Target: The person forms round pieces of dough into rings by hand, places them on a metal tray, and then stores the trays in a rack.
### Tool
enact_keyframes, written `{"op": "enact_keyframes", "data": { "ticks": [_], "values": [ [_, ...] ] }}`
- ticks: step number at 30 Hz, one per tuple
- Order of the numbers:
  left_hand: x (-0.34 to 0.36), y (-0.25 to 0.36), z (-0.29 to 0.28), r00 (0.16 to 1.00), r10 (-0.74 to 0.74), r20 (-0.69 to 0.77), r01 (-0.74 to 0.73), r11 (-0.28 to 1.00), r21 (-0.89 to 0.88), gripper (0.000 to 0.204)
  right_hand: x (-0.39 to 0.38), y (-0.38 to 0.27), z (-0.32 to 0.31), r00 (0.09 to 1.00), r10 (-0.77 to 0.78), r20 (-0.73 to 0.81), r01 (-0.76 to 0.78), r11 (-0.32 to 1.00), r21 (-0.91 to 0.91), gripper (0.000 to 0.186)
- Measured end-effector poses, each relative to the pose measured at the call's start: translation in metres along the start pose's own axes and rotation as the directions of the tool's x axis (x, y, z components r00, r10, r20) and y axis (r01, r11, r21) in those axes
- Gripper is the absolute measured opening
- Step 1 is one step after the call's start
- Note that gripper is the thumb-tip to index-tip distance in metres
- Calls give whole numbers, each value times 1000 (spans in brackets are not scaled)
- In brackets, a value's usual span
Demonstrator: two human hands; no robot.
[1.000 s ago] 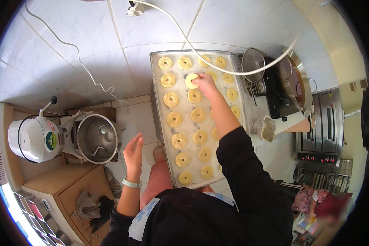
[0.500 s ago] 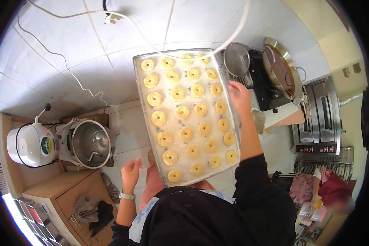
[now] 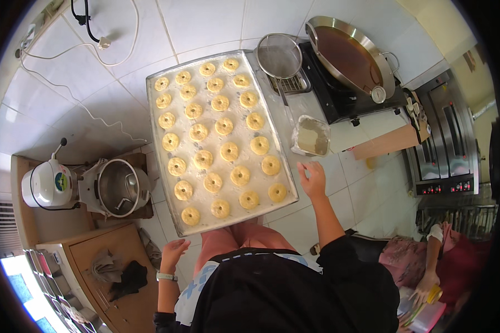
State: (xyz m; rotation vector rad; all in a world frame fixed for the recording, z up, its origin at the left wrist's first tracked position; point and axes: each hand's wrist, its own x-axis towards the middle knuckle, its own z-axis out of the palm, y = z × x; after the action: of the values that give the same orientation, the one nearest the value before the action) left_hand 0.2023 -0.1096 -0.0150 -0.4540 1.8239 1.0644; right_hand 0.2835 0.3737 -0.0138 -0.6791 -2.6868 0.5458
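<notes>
- Dough rings [image 3: 235,154] filled the tray [image 3: 153,132] toward 10 o'clock in seven complete-looking rows; anything left was unclear.
- The left hand [image 3: 174,252], at the tray's 7 o'clock, curled loosely, seemingly empty.
- The right hand [image 3: 311,178], at 4 o'clock, pinched narrowly, seemingly empty.
- At 9 o'clock, the white machine [image 3: 38,186] bore a green label [image 3: 61,181], unreadable.

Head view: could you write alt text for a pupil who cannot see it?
A floured baking tray holds four columns of dough rings, with the person's empty left hand by its near-left corner and empty right hand off its right edge. A steel pan of brown liquid sits on a black stove at upper right, beside a sieve.
</notes>
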Motion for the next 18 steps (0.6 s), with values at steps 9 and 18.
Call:
{"op": "enact_keyframes", "data": {
  "ticks": [9,18],
  "values": [
    [0,35,125,959,85,271,153,650,-745,44,-6,29,-2,911,248,329,-307,941,142,25],
    [23,17,149,988,76,135,54,645,-762,34,-51,15,12,887,148,438,-253,948,192,29]
  ]
}}
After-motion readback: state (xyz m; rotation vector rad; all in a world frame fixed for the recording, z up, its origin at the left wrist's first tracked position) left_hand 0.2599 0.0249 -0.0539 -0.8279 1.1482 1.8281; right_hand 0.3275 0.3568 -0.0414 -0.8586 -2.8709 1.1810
